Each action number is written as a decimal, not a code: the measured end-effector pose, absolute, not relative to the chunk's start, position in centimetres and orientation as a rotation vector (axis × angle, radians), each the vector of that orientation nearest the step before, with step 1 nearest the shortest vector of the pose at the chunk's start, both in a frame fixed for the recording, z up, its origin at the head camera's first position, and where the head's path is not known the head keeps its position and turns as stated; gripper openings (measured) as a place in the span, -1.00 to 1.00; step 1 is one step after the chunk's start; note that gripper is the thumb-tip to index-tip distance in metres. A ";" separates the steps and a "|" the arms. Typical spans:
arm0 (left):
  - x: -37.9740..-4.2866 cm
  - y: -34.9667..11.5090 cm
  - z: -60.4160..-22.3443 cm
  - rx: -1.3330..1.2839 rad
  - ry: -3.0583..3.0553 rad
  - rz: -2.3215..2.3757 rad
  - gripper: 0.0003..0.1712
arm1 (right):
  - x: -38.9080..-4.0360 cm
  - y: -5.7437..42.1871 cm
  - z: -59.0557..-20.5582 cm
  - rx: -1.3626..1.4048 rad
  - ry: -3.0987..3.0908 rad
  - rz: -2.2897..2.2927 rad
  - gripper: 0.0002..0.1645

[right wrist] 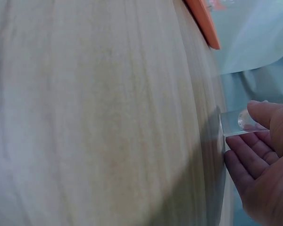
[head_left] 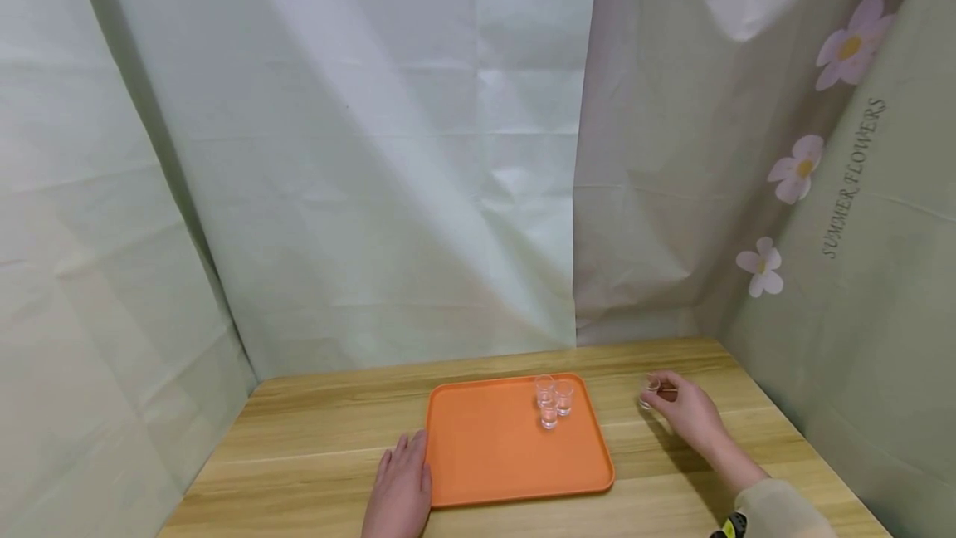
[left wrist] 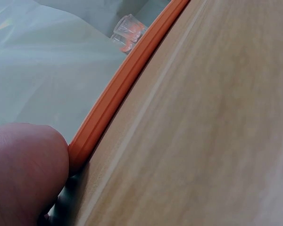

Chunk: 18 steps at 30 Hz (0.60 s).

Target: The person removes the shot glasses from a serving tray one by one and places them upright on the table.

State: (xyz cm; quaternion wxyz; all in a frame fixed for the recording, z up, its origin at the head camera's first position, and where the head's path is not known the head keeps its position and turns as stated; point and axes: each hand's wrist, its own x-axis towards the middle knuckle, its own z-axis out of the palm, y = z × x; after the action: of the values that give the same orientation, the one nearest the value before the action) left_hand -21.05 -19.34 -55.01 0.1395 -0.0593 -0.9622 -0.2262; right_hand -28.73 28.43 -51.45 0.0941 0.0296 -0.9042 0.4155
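An orange tray (head_left: 508, 471) lies on the wooden table, with three small clear shot glasses (head_left: 548, 415) grouped near its back right corner. Along the tray's left edge rests my left hand (head_left: 401, 484), its fingers straight and together. In the left wrist view the thumb (left wrist: 28, 172) touches the tray's rim (left wrist: 115, 92). To the right of the tray, my right hand (head_left: 690, 413) pinches another shot glass (head_left: 646, 395) between thumb and fingers. The right wrist view shows this glass (right wrist: 233, 123) upright, its base at the table surface; whether it touches cannot be told.
The wooden table (head_left: 314, 438) is bordered by pale hanging cloth (head_left: 373, 189) at the back and both sides. Printed flowers and lettering mark the right cloth (head_left: 881, 272). A stretch of table separates the tray from the right hand's glass.
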 end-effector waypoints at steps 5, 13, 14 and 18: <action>-21.0 -19.4 -55.0 -0.187 -2.783 -0.643 -0.42 | -28.9 28.5 -51.6 0.082 -2.696 1.227 -0.45; -20.9 -19.5 -55.0 -0.191 -2.772 -0.670 -0.42 | -28.9 28.3 -51.4 0.090 -2.698 1.228 -0.37; -21.0 -19.5 -55.1 -0.189 -2.770 -0.675 -0.42 | -28.8 28.3 -51.4 0.090 -2.699 1.229 -0.33; -21.0 -19.4 -55.0 -0.186 -2.772 -0.690 -0.42 | -28.5 28.1 -50.8 0.107 -2.686 1.209 -0.17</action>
State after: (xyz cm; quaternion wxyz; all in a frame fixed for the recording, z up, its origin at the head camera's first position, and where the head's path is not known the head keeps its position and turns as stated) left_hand -20.99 -19.45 -55.03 0.1390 -0.0645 -0.9590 -0.2386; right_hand -28.50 28.08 -50.76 0.0968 0.0363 -0.9070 0.4081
